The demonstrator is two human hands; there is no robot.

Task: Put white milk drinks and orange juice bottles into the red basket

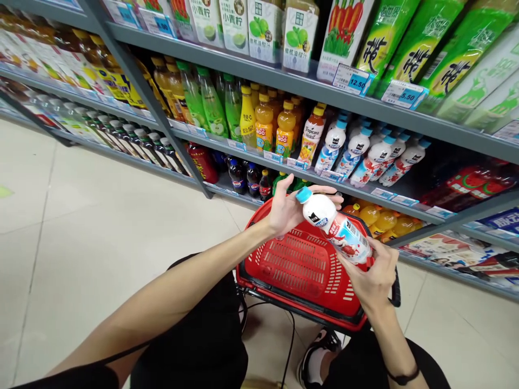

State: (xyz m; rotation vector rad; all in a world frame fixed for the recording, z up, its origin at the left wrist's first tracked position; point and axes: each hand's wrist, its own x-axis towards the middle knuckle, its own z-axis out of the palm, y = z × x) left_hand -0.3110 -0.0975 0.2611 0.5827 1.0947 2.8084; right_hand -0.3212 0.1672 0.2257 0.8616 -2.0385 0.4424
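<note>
My right hand [379, 273] grips the lower end of a white milk drink bottle [351, 237] with a light blue cap and a strawberry-pictured label. The bottle is tilted, its cap towards the upper left. Close to the cap is my left hand [286, 210], its thumb raised and its fingers stretched out behind the bottle's neck. Whether those fingers touch the bottle I cannot tell. Below both hands stands a red plastic basket [295, 265] with slotted walls and black handles.
Grey shelves [243, 59] packed with drinks run along the front. Similar blue-capped bottles [375, 156] stand on the middle shelf, beside orange juice bottles [286, 127]. Cartons [300, 38] line the shelf above. Pale floor tiles [101, 216] spread out at left, and a shoe [318, 354] is below the basket.
</note>
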